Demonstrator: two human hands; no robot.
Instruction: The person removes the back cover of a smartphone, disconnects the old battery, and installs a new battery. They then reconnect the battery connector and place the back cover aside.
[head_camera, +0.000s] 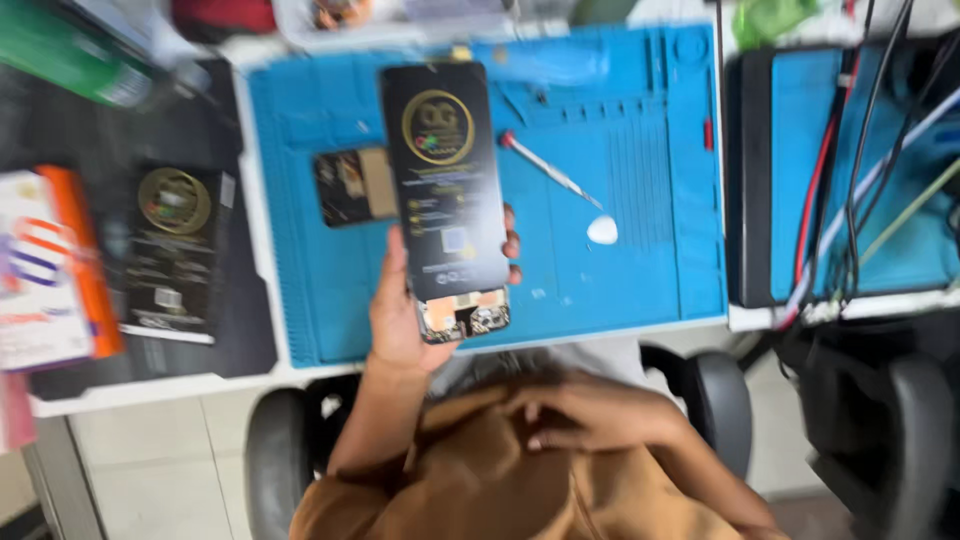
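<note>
My left hand (400, 310) holds up a black phone screen panel (445, 175) with a gold round sticker on it; a flex part with orange patches hangs at its lower end (465, 312). The panel is raised over a blue work mat (620, 270). Flat on the mat behind the panel lies a dark phone part (348, 187). My right hand (585, 410) rests flat on the brown cloth over my lap and holds nothing.
A thin screwdriver with a red end (548, 170) and a white pick (602, 230) lie on the mat. A black box with a gold circle (172, 255) and an orange-and-white box (45, 270) sit at the left. Cables (850, 180) cross a second blue mat at the right.
</note>
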